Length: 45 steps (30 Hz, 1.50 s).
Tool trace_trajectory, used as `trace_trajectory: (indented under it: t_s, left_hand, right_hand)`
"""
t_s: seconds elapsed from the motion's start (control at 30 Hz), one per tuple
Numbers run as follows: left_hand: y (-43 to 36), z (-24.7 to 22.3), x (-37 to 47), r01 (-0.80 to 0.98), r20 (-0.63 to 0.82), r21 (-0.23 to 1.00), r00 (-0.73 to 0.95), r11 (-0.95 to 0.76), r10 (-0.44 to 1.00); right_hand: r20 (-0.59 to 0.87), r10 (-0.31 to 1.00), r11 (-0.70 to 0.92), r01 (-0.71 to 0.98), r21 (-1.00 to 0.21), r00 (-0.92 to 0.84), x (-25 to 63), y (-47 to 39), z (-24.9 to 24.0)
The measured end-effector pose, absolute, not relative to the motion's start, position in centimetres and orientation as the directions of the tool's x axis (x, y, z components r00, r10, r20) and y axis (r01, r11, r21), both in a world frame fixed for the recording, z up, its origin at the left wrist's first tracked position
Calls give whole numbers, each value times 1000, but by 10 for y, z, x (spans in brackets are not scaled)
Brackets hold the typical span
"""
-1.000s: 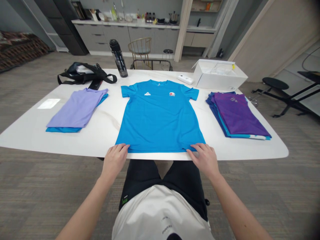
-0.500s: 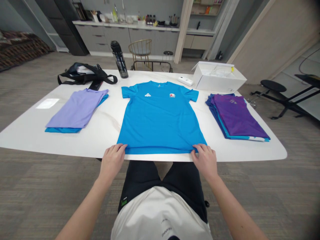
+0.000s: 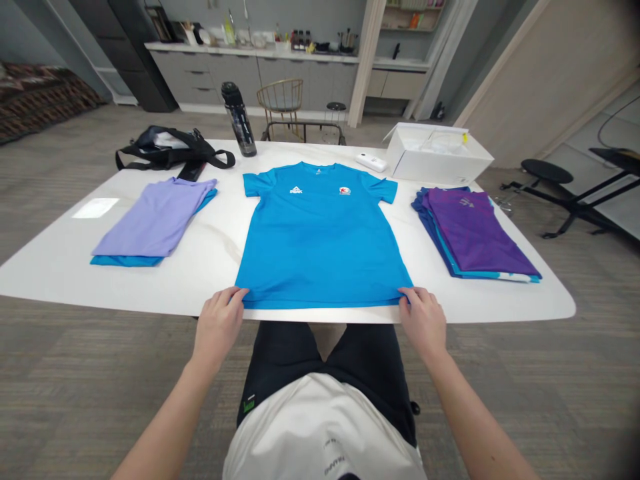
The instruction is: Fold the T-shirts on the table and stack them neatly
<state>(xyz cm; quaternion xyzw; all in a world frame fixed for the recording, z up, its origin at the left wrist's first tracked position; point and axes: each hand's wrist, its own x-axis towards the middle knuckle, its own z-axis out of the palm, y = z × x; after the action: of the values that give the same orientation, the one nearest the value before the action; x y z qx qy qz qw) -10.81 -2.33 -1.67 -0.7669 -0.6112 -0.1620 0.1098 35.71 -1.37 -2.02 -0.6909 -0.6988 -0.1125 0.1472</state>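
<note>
One blue shirt (image 3: 323,233): spread flat, front up, mid bench (image 3: 195,277); neck (image 3: 319,169) at far, hem (image 3: 323,305) just short of the near edge. Two sleeves, out to left and right. Two small chest marks.

Left hand (image 3: 220,320): thumb and fingers pinched together on the near left corner of the shirt. Right hand (image 3: 424,320): likewise pinched, on the near right corner. Whether either catches both layers cannot be told.

Handling note, by judgement: a level hem seems best served by an even outward pull from both corners, low to the bench, both layers in each pinch, lest the under one bunch. Light tension should do; a hard tug may drag the neck askew.

At left: left pile (image 3: 150,220), lilac on top. At right: right pile (image 3: 480,230), purple on top. Far left: bag (image 3: 170,150), bottle (image 3: 239,123). Far right: white box (image 3: 435,160).
</note>
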Motion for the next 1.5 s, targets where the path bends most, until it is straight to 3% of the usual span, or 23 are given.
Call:
trace_trajectory:
  t_s: [0.13, 0.3, 0.5, 0.9, 1.17, 1.3, 1.5]
  left_hand:
    - [-23, -16, -112, 970, 334, 62, 202, -235, 921]
    - [-24, -7, -117, 955, 413, 149, 174, -255, 894]
    - [-23, -11, -127, 920, 253, 152, 318, -362, 914]
    - [-23, -5, -130, 914, 209, 131, 353, -384, 912]
    - [48, 7, -94, 852, 274, 357, 296, -383, 915]
    - [116, 0, -82, 880, 264, 292, 304, -376, 916]
    - [165, -21, -83, 930, 255, 86, 326, -357, 910]
  right_hand:
    - [384, 923, 39, 998, -42, -20, 368, -15, -22]
    - [496, 867, 138, 980, -144, -50, 377, -20, -20]
    - [360, 910, 253, 963, -91, -205, 384, -24, -18]
    - [374, 897, 300, 946, -122, -236, 386, -28, -16]
    - [361, 912, 299, 919, -258, -196, 356, 47, 5]
    - [339, 915, 306, 923, -235, -217, 343, 120, 12]
    - [216, 944, 269, 961, -58, -251, 354, 180, -6]
